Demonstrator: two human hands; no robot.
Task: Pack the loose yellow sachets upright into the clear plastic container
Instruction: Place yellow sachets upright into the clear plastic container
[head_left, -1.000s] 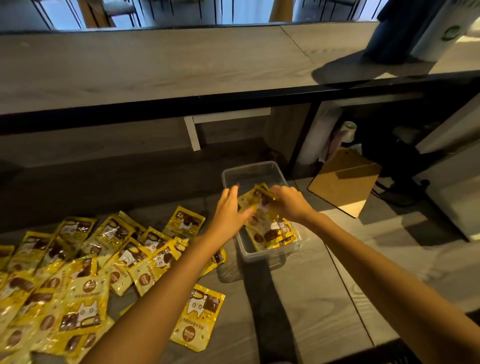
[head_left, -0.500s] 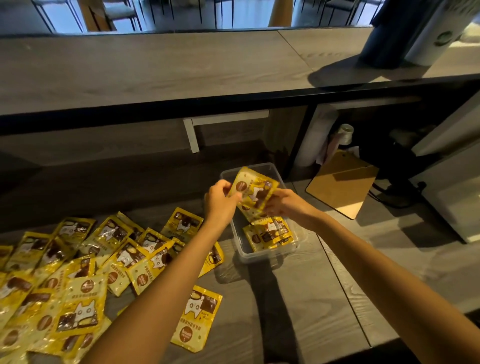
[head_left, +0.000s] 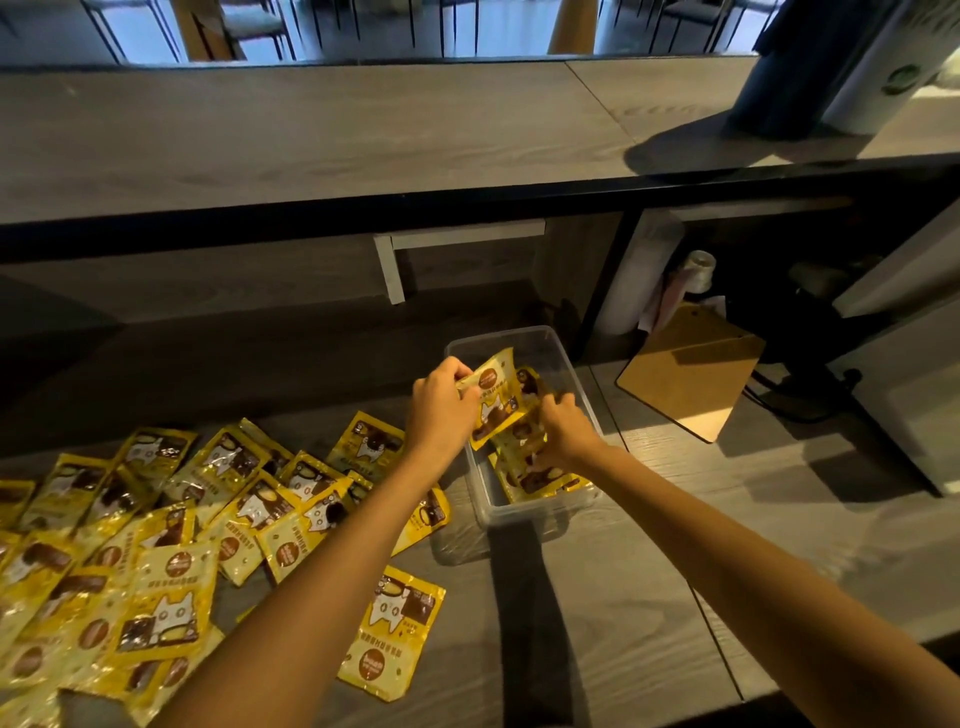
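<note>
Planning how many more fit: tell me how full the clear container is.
Partly full: packed sachets fill only the near end of the clear container; its far end looks bare.

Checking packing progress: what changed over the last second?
The left hand, open a second ago, took grip of a sachet with the right hand; together they lifted it over the container. The container and loose sachets stayed put.

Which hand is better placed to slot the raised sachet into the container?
Left. The left hand pinches the raised sachet above the clear container, so it likely only needs lowering. The right hand is curled around the packed sachets inside, seemingly steadying them.
</note>
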